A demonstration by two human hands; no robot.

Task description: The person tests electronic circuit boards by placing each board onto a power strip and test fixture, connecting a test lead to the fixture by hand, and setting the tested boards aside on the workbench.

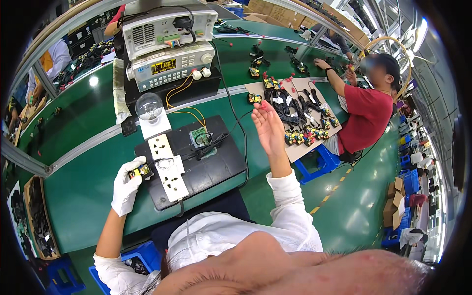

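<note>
Closed around the edges of a small power-supply circuit board (140, 172) with yellow-wrapped parts: white-gloved left grip (127, 184), at the left edge of a black panel (211, 169), just beside a white socket strip (173, 184). Looks light and stiff, with bare components likely fragile; best held by the rim, clear of parts and solder. At the bare right grip (269, 130), raised, fingertips apparently pinching a red connector tip (264, 105) on a thin black cable, probably soft and bendy. Underneath, a smooth green table (91, 162), also bearing a clear light bulb (149, 107) and stacked electronic instruments (169, 64). To the right, a brown sheet (296, 155) loaded with similar boards and cords, a seated co-worker in red (366, 115), a blue stool (322, 162) and a green factory floor (359, 201).
</note>
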